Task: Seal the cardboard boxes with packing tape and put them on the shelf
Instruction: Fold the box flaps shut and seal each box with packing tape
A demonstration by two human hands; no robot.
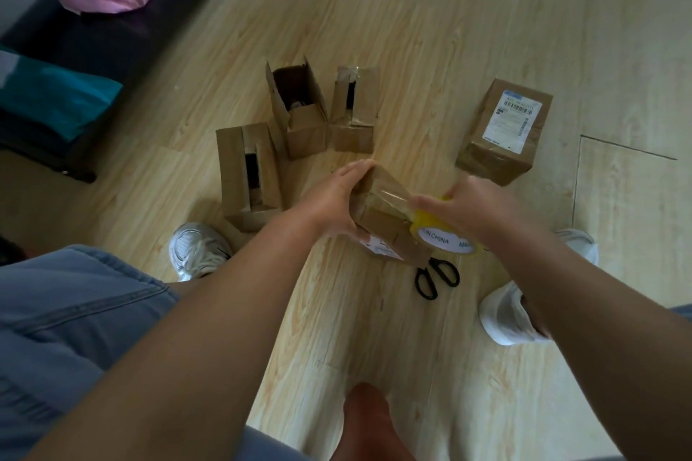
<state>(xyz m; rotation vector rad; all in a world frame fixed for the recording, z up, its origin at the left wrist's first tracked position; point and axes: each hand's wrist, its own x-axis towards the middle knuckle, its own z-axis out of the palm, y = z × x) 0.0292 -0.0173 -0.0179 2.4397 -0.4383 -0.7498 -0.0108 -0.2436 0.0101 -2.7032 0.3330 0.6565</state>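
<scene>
Two hands work one small cardboard box (380, 223) on the floor (374, 329); the left hand (335, 204) clasps its far end, the right hand (477, 208) grips the packing tape roll (443, 234); keep the strip taut over the seam, press it flat, then cut with the scissors (436, 277) just beside

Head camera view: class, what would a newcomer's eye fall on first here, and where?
At the centre, the left hand holds a cardboard box while the right hand holds a yellow tape roll, with clear tape stretched from it onto the box. Beyond them on the wooden floor stand three open boxes, with a sealed labelled box to the right. Black scissors lie just beside the roll.
</scene>
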